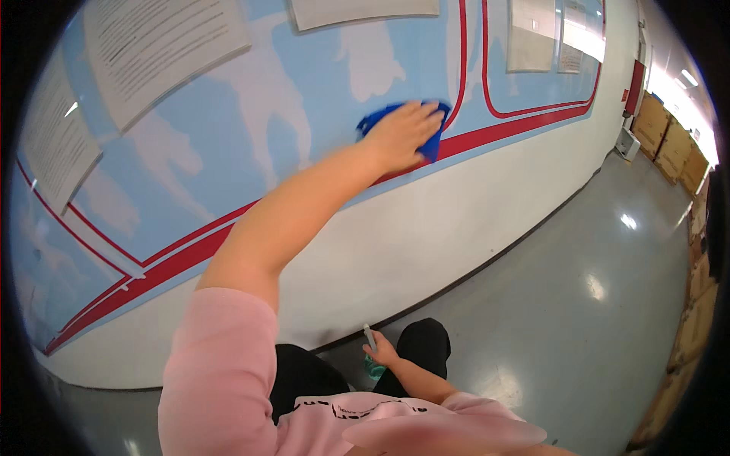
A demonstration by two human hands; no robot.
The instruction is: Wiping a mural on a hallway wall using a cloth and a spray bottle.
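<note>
My left hand (402, 134) is stretched up to the wall, its spread fingers pressing a blue cloth (436, 149) against a light-blue wall graphic (331, 85). The cloth sits by a red border stripe (485, 137), and the hand is slightly blurred. Low down near my knees, my right hand (383, 350) grips what looks like a spray bottle, with a pale grey top (370, 337) and a translucent green body (374, 369). Part of that bottle is hidden behind the hand and my leg.
Printed sheets (165, 51) are mounted on the graphic, and more sheets (531, 34) hang farther right. Below is bare white wall (399, 245) meeting a dark skirting edge (456, 279). Brown cardboard boxes (653, 125) line the far right beyond the glossy grey floor (570, 313).
</note>
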